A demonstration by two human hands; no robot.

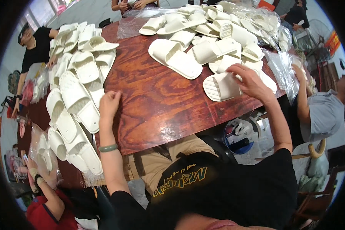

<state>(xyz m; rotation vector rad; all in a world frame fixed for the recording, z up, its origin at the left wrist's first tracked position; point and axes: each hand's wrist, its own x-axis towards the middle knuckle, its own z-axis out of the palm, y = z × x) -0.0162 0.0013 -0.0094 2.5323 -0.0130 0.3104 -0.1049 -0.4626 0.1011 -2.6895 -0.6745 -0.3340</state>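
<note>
My right hand (251, 82) is over a white slipper (222, 87) near the table's right front edge. Its fingers are curved and apart at the slipper's strap; whether they touch it cannot be made out. Beside the left-hand pile, my left hand (110, 104) is closed with the fingers curled in, and nothing shows in it. A white slipper (78, 99) with a quilted footbed lies just left of that hand, overlapping others. Another white slipper (174, 57) rests sole down farther back, between the two piles.
Loose white slippers heap up at the back right, partly on clear plastic film (274, 67). The reddish wooden table (161, 111) shows between the piles. A blue bin (239, 147) stands below its right edge. Co-workers sit around, one in grey (324, 115) at the right.
</note>
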